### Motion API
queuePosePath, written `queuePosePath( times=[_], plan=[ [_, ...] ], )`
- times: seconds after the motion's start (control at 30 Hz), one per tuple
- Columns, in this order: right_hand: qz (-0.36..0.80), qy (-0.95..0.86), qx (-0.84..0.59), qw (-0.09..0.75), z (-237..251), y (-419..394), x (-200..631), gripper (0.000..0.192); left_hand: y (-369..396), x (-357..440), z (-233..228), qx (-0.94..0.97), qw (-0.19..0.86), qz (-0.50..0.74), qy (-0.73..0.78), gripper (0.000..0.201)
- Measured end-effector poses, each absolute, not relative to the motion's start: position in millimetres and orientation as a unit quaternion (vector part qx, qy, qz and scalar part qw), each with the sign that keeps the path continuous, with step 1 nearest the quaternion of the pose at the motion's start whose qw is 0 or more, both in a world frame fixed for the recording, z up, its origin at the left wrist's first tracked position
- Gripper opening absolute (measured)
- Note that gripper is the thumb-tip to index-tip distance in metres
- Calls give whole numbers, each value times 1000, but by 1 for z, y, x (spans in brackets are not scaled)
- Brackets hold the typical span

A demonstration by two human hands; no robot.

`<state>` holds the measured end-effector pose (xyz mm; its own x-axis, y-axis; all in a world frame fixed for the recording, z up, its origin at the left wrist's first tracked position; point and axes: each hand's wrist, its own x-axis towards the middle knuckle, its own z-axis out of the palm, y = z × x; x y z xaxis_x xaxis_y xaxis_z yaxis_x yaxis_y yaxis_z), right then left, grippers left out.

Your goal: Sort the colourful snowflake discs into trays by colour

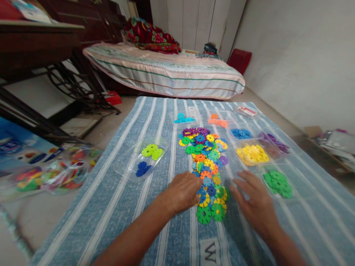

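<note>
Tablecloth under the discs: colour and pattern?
The tablecloth is blue with white stripes; best seen in the head view.

From where I stand, the left hand (185, 190) covers its own fingertips and some of the coloured discs (209, 164), so I can't say whether it grips one. The right hand (255, 199) is smeared, its fingertips worst of all. Both forearms (144, 229) run out of sight at the bottom, and the white label (210, 246) is cut short there below its W. Discs in the pile bury one another past counting. Over at the far corner, the print on the red-and-white packet (247, 110) is too tiny to read. The plastic bag's (63, 173) contents blur together; the blue box (16, 144) beyond loses its left end.
</note>
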<state>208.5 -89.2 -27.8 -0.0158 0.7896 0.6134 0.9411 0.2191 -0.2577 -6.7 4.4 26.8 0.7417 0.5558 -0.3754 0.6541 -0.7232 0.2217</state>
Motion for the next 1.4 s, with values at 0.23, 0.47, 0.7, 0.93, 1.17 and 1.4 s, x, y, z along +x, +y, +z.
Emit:
queuePosePath(
  times=[0.23, 0.47, 0.7, 0.93, 1.17, 1.4],
  plan=[
    [2, -741, -613, 274, -48, -80, 168, 21, 4, -10, 20, 925, 162, -109, 325, 9],
    [46, -697, -618, 361, -50, -82, 167, 10, 5, -11, 24, 923, 212, -59, 314, 15],
    [181, -668, -588, 419, -23, -79, 156, 17, 5, -6, 34, 924, 270, 19, 271, 15],
    [87, -689, -597, 402, -31, -80, 159, 16, 35, -66, 80, 877, 218, 8, 428, 21],
    [10, -746, -594, 300, -38, -82, 129, 21, 63, -119, 89, 757, 107, -71, 641, 25],
    [24, -744, -608, 274, -36, -79, 111, 18, 71, -127, 76, 777, 138, -111, 604, 20]
  ],
)
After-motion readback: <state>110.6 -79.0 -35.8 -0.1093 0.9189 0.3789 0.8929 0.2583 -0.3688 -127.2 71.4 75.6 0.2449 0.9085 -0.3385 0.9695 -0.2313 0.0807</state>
